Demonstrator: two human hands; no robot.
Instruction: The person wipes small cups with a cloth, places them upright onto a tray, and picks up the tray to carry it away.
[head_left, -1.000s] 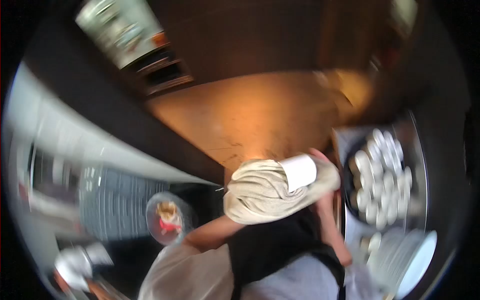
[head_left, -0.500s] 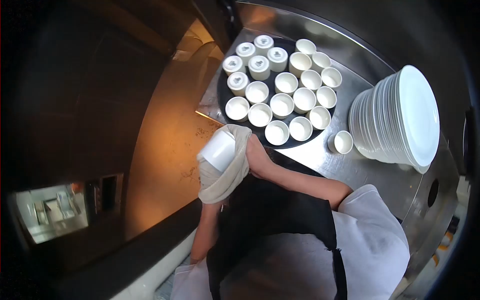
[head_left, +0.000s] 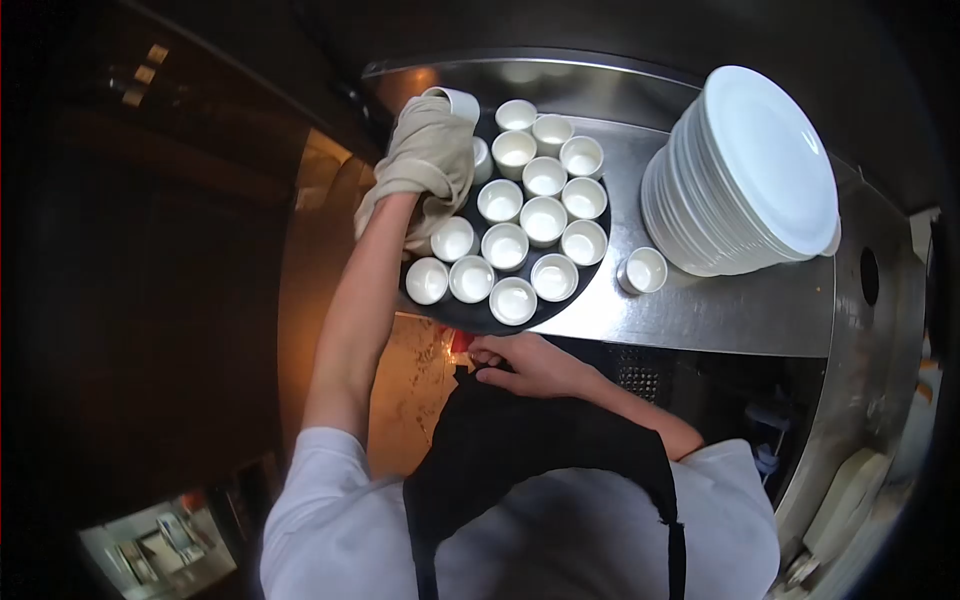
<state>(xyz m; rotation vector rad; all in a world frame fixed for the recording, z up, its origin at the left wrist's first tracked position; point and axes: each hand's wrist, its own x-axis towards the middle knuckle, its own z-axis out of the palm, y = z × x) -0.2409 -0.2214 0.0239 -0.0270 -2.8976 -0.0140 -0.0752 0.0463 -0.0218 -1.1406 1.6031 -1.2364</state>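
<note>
A beige cloth [head_left: 430, 150] covers my left hand [head_left: 415, 135] at the back left of a round black tray [head_left: 455, 315]. Through the cloth that hand is closed on a white cup [head_left: 460, 103], which is tilted; the fingers are hidden. White cups [head_left: 543, 220] crowd the tray, mostly with their mouths up. My right hand [head_left: 525, 365] is just in front of the tray's near edge, over the black apron [head_left: 545, 430]. Its fingers are curled, and what they hold is too small to tell. A small red thing [head_left: 462, 341] shows beside the fingertips.
The tray rests on a steel counter [head_left: 625, 325] with a raised back edge. A tall, leaning stack of white plates [head_left: 765, 165] stands at the right. Between it and the tray is a single cup [head_left: 643, 271]. A dark wall runs along the left.
My left hand has moved up over the tray with the cloth and cup. My right hand has let go of the cloth and drawn back in front of the tray.
</note>
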